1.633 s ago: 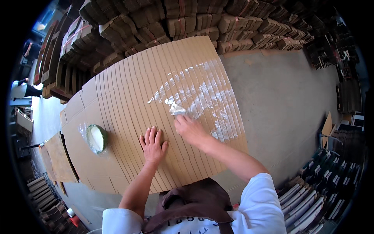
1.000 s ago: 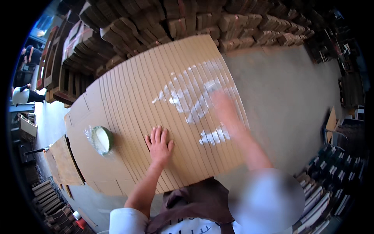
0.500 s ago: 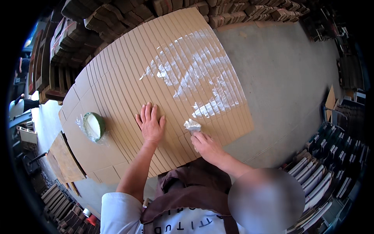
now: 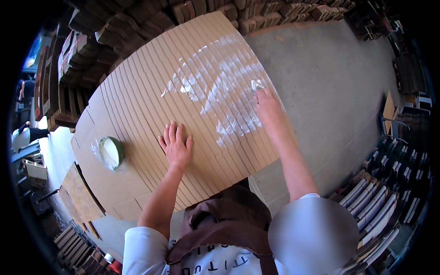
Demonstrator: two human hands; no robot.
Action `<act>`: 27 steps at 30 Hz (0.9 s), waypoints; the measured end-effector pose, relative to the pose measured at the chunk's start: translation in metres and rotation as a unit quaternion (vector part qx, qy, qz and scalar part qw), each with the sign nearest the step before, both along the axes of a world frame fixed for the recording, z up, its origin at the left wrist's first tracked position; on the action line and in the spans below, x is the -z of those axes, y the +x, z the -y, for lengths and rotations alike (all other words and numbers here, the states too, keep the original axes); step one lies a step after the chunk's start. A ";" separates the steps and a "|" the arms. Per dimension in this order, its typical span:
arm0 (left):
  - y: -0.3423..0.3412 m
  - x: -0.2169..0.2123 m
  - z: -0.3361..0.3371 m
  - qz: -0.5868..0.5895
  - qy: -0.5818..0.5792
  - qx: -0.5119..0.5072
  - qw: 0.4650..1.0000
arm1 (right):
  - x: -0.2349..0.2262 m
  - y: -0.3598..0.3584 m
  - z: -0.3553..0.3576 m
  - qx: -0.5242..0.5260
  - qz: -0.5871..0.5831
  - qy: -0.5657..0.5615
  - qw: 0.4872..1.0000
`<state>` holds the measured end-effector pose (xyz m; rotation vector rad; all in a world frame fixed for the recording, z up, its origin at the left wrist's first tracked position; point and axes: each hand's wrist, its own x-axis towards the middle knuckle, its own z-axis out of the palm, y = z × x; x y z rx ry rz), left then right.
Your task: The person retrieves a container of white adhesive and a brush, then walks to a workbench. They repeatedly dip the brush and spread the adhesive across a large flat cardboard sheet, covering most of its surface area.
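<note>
Overlapping brown cardboard sheets (image 4: 151, 105), their edges running in close parallel lines, lie spread out in front of me. White paste (image 4: 233, 82) is smeared in streaks over their right part. My right hand (image 4: 269, 109) reaches to the right edge, its fingers closed on a small scraper (image 4: 257, 85) with white paste on it; most of the tool is hidden by the fingers. My left hand (image 4: 177, 149) rests flat on the sheets, fingers apart, holding nothing. To its left stands a green bowl (image 4: 120, 151) of white paste, with clear plastic film around its rim.
Stacks of cardboard (image 4: 133, 32) line the far side, beside wooden pallets (image 4: 66, 101) at the left. Grey floor (image 4: 321, 91) stretches to the right. A brown board (image 4: 82, 195) lies at the near left, and bundled stacks (image 4: 371, 206) stand at the near right. People show at the far left.
My right hand has moved away from me and to the right with the scraper, whose lump of paste looks smaller. The smeared paste now extends nearer to me. My left hand stays put.
</note>
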<state>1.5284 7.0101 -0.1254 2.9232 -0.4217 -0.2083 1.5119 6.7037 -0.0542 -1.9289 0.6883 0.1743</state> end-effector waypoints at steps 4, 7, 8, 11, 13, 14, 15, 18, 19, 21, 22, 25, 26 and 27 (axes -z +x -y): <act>-0.005 0.000 0.000 0.004 0.007 -0.009 1.000 | 0.000 -0.017 -0.062 -0.181 0.058 -0.029 0.981; -0.001 0.000 0.001 0.007 0.006 -0.008 1.000 | 0.040 0.006 -0.027 -0.124 0.087 -0.068 0.986; 0.000 -0.001 0.005 0.005 0.003 -0.003 1.000 | 0.037 0.020 0.003 -0.056 0.086 -0.074 0.992; 0.000 -0.002 0.007 0.003 -0.001 0.000 1.000 | 0.031 0.016 0.019 -0.001 0.130 -0.074 0.989; -0.003 -0.001 -0.001 0.008 0.007 -0.010 1.000 | 0.029 -0.008 -0.026 -0.121 0.098 -0.062 0.986; -0.006 0.000 -0.005 0.008 0.010 -0.009 1.000 | 0.014 -0.019 -0.052 -0.205 0.033 -0.052 0.977; -0.003 0.000 -0.004 0.015 0.010 -0.007 1.000 | 0.014 -0.019 -0.037 -0.160 0.069 -0.087 0.981; -0.001 0.000 0.009 0.020 0.005 0.003 1.000 | 0.036 -0.018 0.062 -0.021 0.111 -0.208 0.972; 0.001 0.000 0.012 0.017 0.003 0.009 1.000 | 0.048 -0.021 0.102 0.024 0.092 -0.262 0.960; 0.001 -0.002 0.009 0.015 0.007 0.000 1.000 | 0.015 -0.034 0.132 0.094 0.089 -0.158 0.979; -0.003 -0.003 0.008 0.009 0.011 -0.003 1.000 | 0.004 -0.046 0.136 0.083 0.094 -0.123 0.984; -0.003 -0.002 0.004 0.009 0.020 -0.001 1.000 | -0.017 -0.070 0.144 -0.006 0.071 -0.122 0.990; -0.003 -0.002 0.003 0.009 0.021 -0.001 1.000 | -0.021 -0.076 0.146 -0.043 0.056 -0.139 0.988; -0.003 -0.001 0.002 0.009 0.023 -0.001 1.000 | -0.021 -0.080 0.146 -0.084 0.058 -0.139 0.985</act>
